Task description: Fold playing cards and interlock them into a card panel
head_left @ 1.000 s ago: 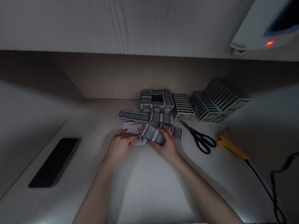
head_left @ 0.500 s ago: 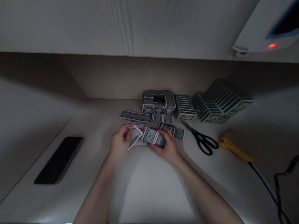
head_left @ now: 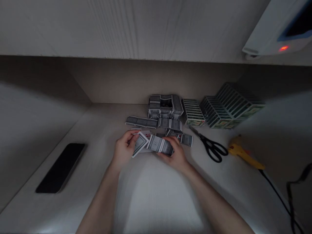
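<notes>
My left hand [head_left: 124, 150] pinches a playing card [head_left: 140, 144], tilted, with its patterned grey back showing. In my right hand [head_left: 176, 152] is a strip of joined playing cards [head_left: 156, 143], gripped at its right end; its left end lies close beside the tilted card, and I cannot tell whether they touch. Behind my hands lie a long card strip [head_left: 141, 122] and a shorter card strip [head_left: 170, 123]. Other card pieces [head_left: 187, 140] rest just past my right fingers. Some cards under my hands are partly hidden.
A hollow card structure [head_left: 165, 106] stands at the back, with slotted card stacks [head_left: 194, 112] and a larger stepped one [head_left: 231, 105] to its right. Black-handled scissors [head_left: 214, 148] and a yellow glue gun [head_left: 245, 156] with a cord lie right. A phone [head_left: 60, 168] lies left. An overhead board [head_left: 146, 29] hangs in front.
The card in my left hand has shifted slightly left and down. The strip in my right hand has moved a little to the left. Both grips stay the same.
</notes>
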Demonstrator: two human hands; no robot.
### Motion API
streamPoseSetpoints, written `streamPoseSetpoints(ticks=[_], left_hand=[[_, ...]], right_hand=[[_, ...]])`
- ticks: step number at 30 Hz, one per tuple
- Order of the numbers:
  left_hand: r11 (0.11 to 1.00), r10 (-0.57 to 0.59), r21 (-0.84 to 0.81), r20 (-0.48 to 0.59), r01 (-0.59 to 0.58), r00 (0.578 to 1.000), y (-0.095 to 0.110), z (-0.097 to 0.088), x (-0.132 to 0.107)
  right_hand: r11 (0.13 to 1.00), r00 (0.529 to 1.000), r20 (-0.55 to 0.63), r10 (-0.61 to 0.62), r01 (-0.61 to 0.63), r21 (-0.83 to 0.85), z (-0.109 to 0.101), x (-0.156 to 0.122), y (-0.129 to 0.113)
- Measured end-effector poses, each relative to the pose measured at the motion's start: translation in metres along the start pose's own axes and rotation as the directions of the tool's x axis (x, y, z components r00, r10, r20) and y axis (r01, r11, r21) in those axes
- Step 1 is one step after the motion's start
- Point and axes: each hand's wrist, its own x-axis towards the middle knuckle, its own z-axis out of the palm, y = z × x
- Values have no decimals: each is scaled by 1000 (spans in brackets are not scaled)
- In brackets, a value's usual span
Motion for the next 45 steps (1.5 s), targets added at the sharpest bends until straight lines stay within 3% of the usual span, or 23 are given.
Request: streamPoseSetpoints(ticks=[9, 25, 38, 45], left_hand=[[998, -15, 62, 188, 3, 982, 6, 0, -4], [991, -12, 128, 348, -35, 938, 14, -16, -3], [994, 18, 87, 447, -63, 894, 9, 1, -9], [1000, -12, -14, 555, 24, 832, 15, 10, -13]], right_hand=[[997, 992, 100, -71, 74, -25, -2, -2, -5], [994, 972, 213, -101, 107, -16, -3, -5, -8], [934, 944, 285, -167, 244, -262, -4, -4, -10], [948, 931, 317, -179, 249, -197, 0, -8, -18]])
